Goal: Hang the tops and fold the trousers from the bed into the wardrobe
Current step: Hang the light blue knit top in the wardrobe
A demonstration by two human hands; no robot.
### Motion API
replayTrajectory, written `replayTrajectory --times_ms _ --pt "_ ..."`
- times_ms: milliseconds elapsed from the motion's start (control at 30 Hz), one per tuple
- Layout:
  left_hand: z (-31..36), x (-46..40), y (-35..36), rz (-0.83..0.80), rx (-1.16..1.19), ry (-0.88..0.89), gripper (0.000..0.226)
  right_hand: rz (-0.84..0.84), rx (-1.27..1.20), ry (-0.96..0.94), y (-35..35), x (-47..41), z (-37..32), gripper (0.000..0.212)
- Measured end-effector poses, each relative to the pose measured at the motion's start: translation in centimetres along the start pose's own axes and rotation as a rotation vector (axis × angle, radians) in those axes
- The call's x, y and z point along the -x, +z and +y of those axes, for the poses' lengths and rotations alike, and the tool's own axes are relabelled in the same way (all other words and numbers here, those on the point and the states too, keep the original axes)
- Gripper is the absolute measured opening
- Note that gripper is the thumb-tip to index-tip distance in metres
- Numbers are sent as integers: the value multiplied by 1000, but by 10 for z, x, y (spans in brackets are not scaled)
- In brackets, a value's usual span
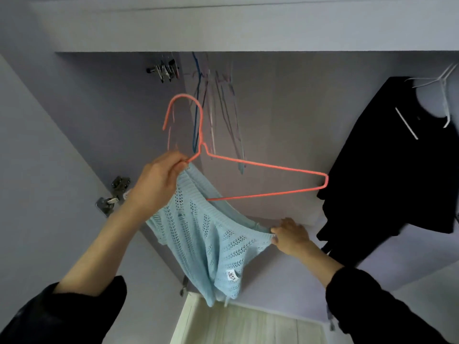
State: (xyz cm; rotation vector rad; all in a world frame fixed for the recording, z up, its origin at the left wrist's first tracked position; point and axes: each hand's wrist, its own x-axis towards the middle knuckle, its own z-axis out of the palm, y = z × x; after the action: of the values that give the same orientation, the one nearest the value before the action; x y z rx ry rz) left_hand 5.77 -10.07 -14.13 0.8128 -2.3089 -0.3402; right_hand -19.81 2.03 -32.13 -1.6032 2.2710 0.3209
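Note:
A light blue open-knit top (198, 234) hangs half threaded onto an orange wire hanger (268, 167) in front of the open wardrobe. My left hand (159, 180) grips the hanger's left shoulder together with the top's neckline. My right hand (289, 235) pinches the other side of the knitted neckline, below the hanger's bare right end. The hanger's hook (183, 105) points up toward the wardrobe's top. The bed and the trousers are out of view.
Several empty wire hangers (218, 103) dangle inside the wardrobe behind the orange one. A black garment (387, 155) hangs on a white hanger (439, 83) at the right. Door hinges (113, 197) sit on the left panel. Pale wood floor (238, 326) shows below.

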Motion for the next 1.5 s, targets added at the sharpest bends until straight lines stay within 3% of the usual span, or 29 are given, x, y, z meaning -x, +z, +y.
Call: replayTrajectory --times_ms 133,267,367,533,733,833,1000,1067,1200,1367,1500 --pt "-25 7 11 -62 -70 -30 15 153 -226 64 -23 4 31 19" --pt "-35 6 27 -114 -137 -37 14 359 -561 76 -50 17 52 20" --pt "-31 2 37 -148 -167 -46 16 508 -609 8 -71 34 52 12" --pt "-10 -4 49 -151 -120 10 14 586 -606 -100 -102 52 43 10" --pt "13 -13 67 -140 -75 37 29 827 -698 -359 -143 77 8 3" --pt "22 -19 68 -39 60 -23 14 774 -729 -397 -143 81 0 4" --pt "28 -18 63 79 156 -75 12 708 -946 -367 -143 83 12 16" --pt "30 -17 62 96 177 -101 13 692 -928 -329 -147 83 14 21" --pt "35 -20 58 74 207 -110 12 681 -668 -247 -152 75 17 14" --pt "16 -25 39 -7 115 -50 16 825 -739 -200 -150 70 33 7" --pt "-9 -27 28 -84 -20 -18 18 822 -796 -184 -149 70 45 5"
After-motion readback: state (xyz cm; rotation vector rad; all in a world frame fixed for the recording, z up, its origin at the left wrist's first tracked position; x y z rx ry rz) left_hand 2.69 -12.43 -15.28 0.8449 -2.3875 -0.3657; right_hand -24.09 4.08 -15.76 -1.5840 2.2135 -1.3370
